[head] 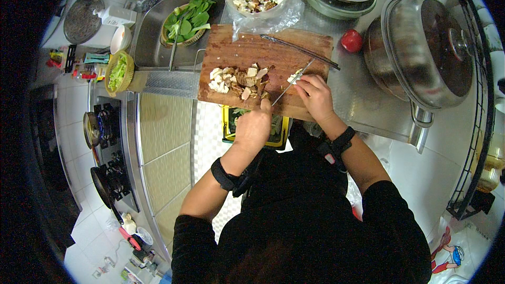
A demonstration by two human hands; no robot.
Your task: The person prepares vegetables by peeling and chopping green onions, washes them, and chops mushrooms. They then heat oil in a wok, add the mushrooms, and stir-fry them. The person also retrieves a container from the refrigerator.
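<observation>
My left hand (254,124) is closed around the handle of a kitchen knife (287,89), whose narrow blade points up and right over a wooden cutting board (236,51). The fingertips of my right hand (317,96) hold a small white food piece (294,77) against the blade. Left of the knife lies a pile of chopped white and brown pieces (240,81), possibly mushroom. Dark chopsticks (302,51) rest across the board's upper right. Beyond the board, a plastic-covered bowl (258,14) holds similar cut pieces.
A sink (152,47) with a basket of leafy greens (189,23) lies left. Stacked bowls (339,12), a red tomato-like item (352,41) and a large lidded steel pot (406,51) stand right. Below the board's near edge is a yellow-rimmed bin (225,124).
</observation>
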